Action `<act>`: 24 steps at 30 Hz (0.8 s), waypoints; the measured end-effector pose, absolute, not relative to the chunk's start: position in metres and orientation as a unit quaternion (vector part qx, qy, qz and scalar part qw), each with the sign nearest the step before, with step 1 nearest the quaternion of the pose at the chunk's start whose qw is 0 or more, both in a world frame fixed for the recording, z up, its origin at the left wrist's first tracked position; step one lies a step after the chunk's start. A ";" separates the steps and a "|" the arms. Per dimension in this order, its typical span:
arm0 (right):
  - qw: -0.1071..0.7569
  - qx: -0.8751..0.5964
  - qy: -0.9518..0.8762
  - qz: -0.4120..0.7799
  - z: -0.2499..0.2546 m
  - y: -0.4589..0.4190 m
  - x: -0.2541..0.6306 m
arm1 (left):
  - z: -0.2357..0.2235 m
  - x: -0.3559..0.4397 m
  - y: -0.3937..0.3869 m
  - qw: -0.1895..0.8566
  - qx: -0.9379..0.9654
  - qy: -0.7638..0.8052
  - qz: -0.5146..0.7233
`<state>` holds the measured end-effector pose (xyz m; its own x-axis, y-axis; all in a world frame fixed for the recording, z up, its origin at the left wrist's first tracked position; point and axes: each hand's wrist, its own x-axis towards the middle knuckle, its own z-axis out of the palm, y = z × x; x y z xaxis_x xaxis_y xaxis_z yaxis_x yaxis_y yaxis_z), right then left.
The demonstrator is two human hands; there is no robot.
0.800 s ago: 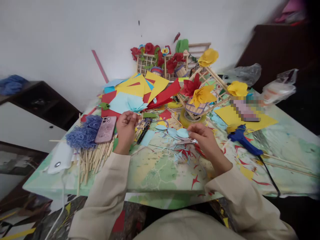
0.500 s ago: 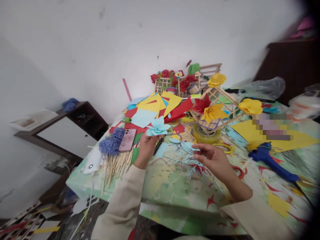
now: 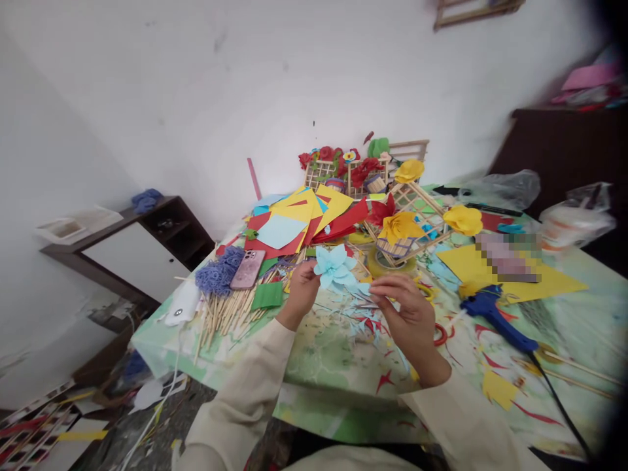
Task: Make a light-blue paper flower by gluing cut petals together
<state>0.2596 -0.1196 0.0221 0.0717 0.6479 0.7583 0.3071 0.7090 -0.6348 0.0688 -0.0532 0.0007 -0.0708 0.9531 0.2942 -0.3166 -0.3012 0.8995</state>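
A light blue paper flower [image 3: 334,267] is tipped toward me in the pinched fingers of my left hand [image 3: 301,297]. Just to its right, my right hand [image 3: 408,320] has its fingers and thumb closed on a light blue paper petal [image 3: 362,288], close beside the flower. Whether petal and flower touch I cannot make out. Thin blue paper scraps [image 3: 360,317] lie on the table under my hands. Left of my left hand is a folded green paper piece [image 3: 267,296] by a bundle of wooden sticks [image 3: 223,320].
A blue glue gun [image 3: 500,317] lies at the right near red-handled scissors [image 3: 441,335]. Behind are a tape roll [image 3: 387,265], coloured paper sheets [image 3: 282,230] and stick trellises with a yellow paper flower [image 3: 401,227]. Purple yarn [image 3: 216,271] and a phone [image 3: 248,269] are left.
My left hand has moved right and turned the flower to face me. My right hand has brought the petal left, close to the flower. The camera view has shifted slightly.
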 end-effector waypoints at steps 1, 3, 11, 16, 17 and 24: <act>0.647 -0.347 -0.665 0.140 0.023 -0.121 0.260 | -0.001 0.073 -0.053 0.488 0.486 0.324 0.649; 0.663 -0.341 -0.649 0.152 0.023 -0.123 0.259 | -0.003 0.082 -0.053 0.490 0.490 0.313 0.649; 0.675 -0.395 -0.593 0.188 0.032 -0.124 0.251 | 0.005 0.122 -0.071 0.537 0.393 0.333 0.669; 0.658 -0.424 -0.589 0.202 0.036 -0.117 0.247 | 0.008 0.134 -0.079 0.570 0.350 0.311 0.675; 0.654 -0.428 -0.592 0.198 0.036 -0.115 0.246 | 0.008 0.136 -0.080 0.577 0.338 0.313 0.674; 0.616 -0.448 -0.631 0.147 0.028 -0.108 0.242 | 0.007 0.140 -0.084 0.589 0.321 0.343 0.658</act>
